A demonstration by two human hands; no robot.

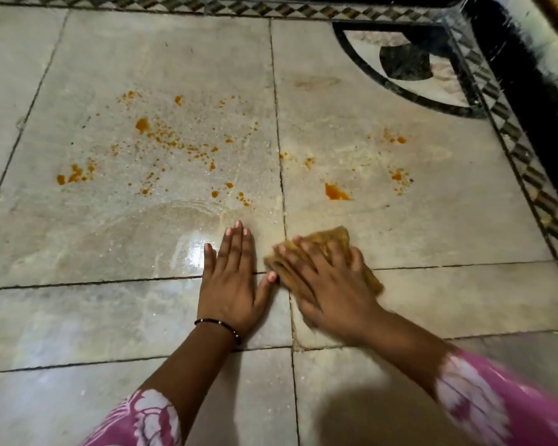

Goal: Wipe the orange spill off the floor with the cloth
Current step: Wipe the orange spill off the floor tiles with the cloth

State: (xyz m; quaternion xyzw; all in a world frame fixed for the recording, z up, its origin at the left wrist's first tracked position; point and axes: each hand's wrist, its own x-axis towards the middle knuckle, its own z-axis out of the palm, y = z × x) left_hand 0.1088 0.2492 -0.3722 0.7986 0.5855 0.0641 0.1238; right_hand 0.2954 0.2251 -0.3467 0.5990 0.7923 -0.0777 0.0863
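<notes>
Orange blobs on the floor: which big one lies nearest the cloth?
The wedge-shaped blob on the right-hand tile, straight beyond the cloth under the right hand. The other big blobs lie farther off, on the left tile.

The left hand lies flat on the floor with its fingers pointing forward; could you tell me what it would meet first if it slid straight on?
Probably the small orange drops just beyond the left hand; nothing solid stands in that line.

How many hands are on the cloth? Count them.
1. The right hand presses the cloth; the left hand lies flat on the bare floor beside it.
</notes>
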